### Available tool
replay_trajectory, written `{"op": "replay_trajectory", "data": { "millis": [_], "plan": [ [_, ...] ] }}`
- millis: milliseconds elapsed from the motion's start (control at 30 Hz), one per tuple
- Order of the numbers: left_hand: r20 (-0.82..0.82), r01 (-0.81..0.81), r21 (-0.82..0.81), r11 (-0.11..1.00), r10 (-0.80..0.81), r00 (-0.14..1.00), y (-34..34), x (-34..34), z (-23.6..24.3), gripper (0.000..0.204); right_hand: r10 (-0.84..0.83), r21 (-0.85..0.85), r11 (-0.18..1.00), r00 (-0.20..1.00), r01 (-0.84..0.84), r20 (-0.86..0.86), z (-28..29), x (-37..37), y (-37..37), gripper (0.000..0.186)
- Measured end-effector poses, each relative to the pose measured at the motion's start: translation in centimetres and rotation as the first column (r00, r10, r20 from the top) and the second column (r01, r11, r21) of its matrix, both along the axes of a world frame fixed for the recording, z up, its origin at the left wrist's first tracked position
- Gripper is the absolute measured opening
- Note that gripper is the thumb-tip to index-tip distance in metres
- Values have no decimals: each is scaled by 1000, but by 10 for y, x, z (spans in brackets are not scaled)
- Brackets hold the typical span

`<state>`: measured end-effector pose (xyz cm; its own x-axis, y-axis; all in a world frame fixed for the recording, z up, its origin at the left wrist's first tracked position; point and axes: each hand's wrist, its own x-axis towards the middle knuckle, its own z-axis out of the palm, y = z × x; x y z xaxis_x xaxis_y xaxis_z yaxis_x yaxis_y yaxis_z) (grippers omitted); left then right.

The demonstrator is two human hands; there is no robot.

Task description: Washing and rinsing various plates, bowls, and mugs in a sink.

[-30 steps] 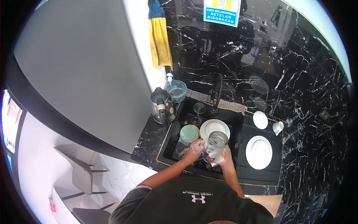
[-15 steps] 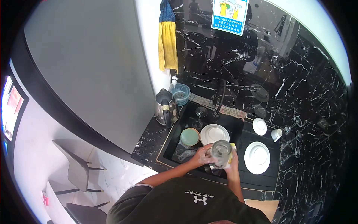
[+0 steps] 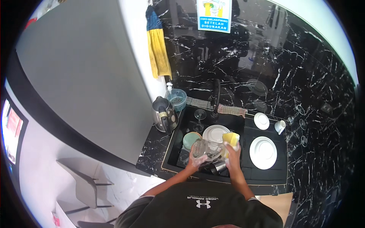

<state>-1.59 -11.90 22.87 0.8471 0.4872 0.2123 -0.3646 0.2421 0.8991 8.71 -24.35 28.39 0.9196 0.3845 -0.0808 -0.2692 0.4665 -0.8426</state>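
Note:
Over the black sink (image 3: 176, 154), my left hand (image 3: 195, 160) is closed round a large clear glass vessel (image 3: 207, 149). The vessel lies tilted on its side, and whether it is a jar or a pitcher I cannot tell. My right hand (image 3: 233, 152), soapy, grips a yellow sponge (image 3: 230, 139) at the vessel's right end. Beneath them in the sink are a white plate (image 3: 216, 133), a green bowl (image 3: 190, 140) partly hidden by the vessel, and a dark metal cup (image 3: 218, 167). A stemmed glass (image 3: 200, 114) lies toward the back of the sink.
On the drainboard (image 3: 262, 176) at right sit a large white plate (image 3: 263, 152), a small saucer (image 3: 261, 121) and a white cup (image 3: 280, 127). Several stemmed glasses (image 3: 303, 124) stand beyond. The black faucet (image 3: 216, 97) rises behind the sink; a kettle (image 3: 164, 116) and blue tub (image 3: 177, 99) stand left.
The glass vessel has tipped from showing its round end upward to lying sideways, shifting left with my left hand. My right hand's sponge has come into fuller view. The whole view has shifted slightly.

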Motion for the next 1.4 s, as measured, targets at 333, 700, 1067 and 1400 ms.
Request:
{"op": "replay_trajectory", "data": {
  "millis": [333,700,1067,1400],
  "plan": [
    [234,420,-856,302,-499,834,9,-13,20,69,116,49,992,992,-118,47,-7,7,-10,48],
    [306,518,-780,351,-508,805,30,-13,27,65,221,-112,975,889,-192,402,4,13,2,54],
    [174,538,-762,359,-688,705,23,-11,17,57,319,-227,937,913,-264,253,-19,37,14,52],
    [-51,343,-828,444,-668,742,21,10,-18,42,470,-624,757,503,194,726,44,10,43,48]
  ]
}}
